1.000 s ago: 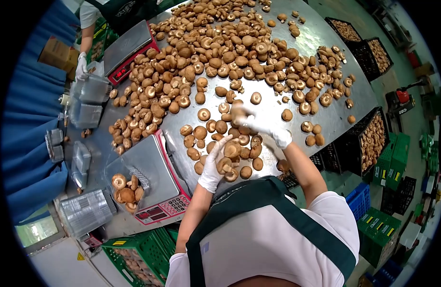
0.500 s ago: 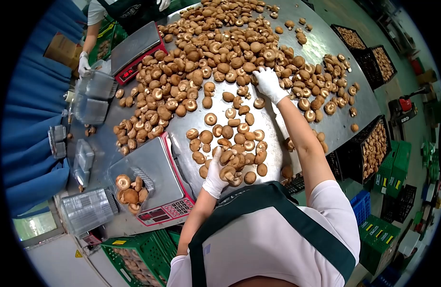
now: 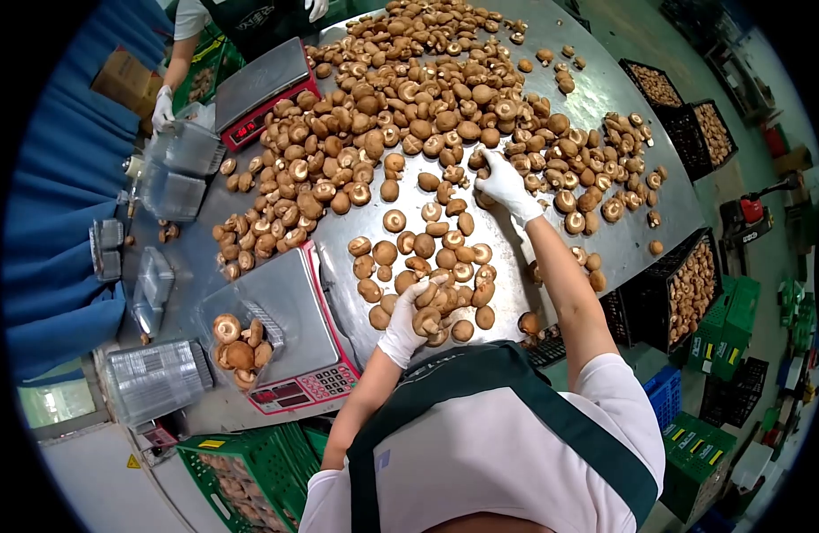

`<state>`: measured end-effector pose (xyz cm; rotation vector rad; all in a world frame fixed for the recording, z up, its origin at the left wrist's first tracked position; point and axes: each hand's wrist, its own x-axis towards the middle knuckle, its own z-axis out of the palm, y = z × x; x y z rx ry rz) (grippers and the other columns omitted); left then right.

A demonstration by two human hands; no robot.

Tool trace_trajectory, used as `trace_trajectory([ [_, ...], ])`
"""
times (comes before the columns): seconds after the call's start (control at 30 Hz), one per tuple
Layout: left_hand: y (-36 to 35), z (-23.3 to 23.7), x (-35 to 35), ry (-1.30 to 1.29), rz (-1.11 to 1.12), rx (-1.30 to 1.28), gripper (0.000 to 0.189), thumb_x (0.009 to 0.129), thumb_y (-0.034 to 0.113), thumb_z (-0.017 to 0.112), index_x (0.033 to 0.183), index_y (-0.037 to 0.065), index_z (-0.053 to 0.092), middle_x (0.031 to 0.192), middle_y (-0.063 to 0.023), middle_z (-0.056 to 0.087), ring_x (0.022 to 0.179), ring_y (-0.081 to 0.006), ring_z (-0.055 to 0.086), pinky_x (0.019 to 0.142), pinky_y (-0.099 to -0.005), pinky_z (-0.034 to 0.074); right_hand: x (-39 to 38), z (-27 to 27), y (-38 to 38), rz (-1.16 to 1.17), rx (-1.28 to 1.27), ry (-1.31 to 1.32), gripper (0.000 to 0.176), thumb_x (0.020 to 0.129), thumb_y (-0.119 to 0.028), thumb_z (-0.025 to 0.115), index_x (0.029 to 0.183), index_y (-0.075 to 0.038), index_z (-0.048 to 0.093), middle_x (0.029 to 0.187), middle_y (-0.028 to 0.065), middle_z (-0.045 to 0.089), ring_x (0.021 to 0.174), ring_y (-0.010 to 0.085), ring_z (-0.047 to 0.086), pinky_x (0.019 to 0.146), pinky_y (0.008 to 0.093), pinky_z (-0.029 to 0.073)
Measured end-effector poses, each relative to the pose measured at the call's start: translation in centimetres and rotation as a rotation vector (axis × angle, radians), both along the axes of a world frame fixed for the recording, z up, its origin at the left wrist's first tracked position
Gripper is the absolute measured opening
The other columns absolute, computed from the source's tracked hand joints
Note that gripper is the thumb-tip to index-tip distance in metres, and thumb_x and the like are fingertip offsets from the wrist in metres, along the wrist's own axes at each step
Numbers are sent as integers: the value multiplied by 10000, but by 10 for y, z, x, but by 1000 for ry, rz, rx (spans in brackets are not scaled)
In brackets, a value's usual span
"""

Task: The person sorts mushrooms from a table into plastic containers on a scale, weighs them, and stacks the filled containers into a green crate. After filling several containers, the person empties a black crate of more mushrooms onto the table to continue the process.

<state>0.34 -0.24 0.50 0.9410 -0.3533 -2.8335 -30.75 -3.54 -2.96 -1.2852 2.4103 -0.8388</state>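
Surface: we enter a metal table (image 3: 609, 93), bright in patches, with a blue curtain (image 3: 63, 222) along the left of the view.
Held mushrooms (image 3: 430, 322): several, brown-capped, above the table's near edge.
Left hand (image 3: 401, 330): white-gloved, fingers curled round these mushrooms.
Right hand (image 3: 509, 188): white-gloved, arm extended, fingertips beside a mushroom (image 3: 477, 159); we cannot tell whether it grips.
Loose group (image 3: 425, 244): caps and pale undersides, scattered between the two hands.
Heap (image 3: 409, 102): a broad spread of mushrooms beyond.
Near scale (image 3: 298, 306): red-edged, to the left; a clear tray (image 3: 269, 327) of mushrooms rests on it.
Containers (image 3: 156, 382): clear plastic, stacked beside that scale.
Far scale (image 3: 261, 87): red display lit; near it, we note a co-worker's gloved hand (image 3: 163, 108).
Black crate (image 3: 691, 293): mushroom-filled, past the right edge.
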Motion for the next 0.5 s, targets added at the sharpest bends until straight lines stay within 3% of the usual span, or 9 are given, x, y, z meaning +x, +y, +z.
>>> trace_trajectory([
  [0.07,0,6,2,-23,-2,-16,428,867,333,448,1235,117,484,1185,-88,534,1037,-222,559,787,-382,507,5,-2,-12,6,87,280,588,709,-184,604,1278,-132,466,1132,202,576,1016,296,579,832,389,480],
  [0.13,-1,7,5,-3,-8,-9,429,869,329,447,1238,114,481,1183,-88,535,1044,-225,556,797,-392,505,3,0,-24,-12,105,328,540,714,-192,591,1246,-150,507,1106,180,597,1001,282,591,826,389,482],
  [0.23,-4,0,11,39,9,-9,438,874,321,441,1252,101,462,1184,-96,538,1029,-229,570,786,-398,516,-3,10,-32,-75,140,51,398,739,-226,591,1133,-169,603,947,145,657,911,300,620,797,388,484],
  [0.33,-7,5,15,76,56,-26,449,879,311,437,1267,87,442,1185,-107,540,1016,-234,581,768,-394,528,-4,7,-27,-123,-186,-293,365,785,-281,629,1097,-93,614,922,108,672,853,246,640,767,334,489],
  [0.37,-6,6,17,84,85,-35,454,880,304,435,1275,79,432,1186,-113,540,1011,-236,585,756,-388,535,3,14,-21,-138,-314,-718,346,840,-264,611,1084,-19,605,937,59,660,817,169,624,736,286,488],
  [0.4,-5,5,18,85,96,-26,454,880,304,435,1275,79,432,1186,-113,540,1011,-236,585,756,-388,535,3,5,-16,-48,-402,-865,306,879,-219,577,1087,6,593,951,40,636,793,115,596,699,241,481],
  [0.5,-10,9,15,155,130,-158,516,879,291,428,1331,49,367,1219,-134,515,1047,-247,568,766,-361,539,44,60,19,40,-314,-1283,308,898,-258,546,1067,-4,590,880,50,638,770,93,592,656,218,476],
])
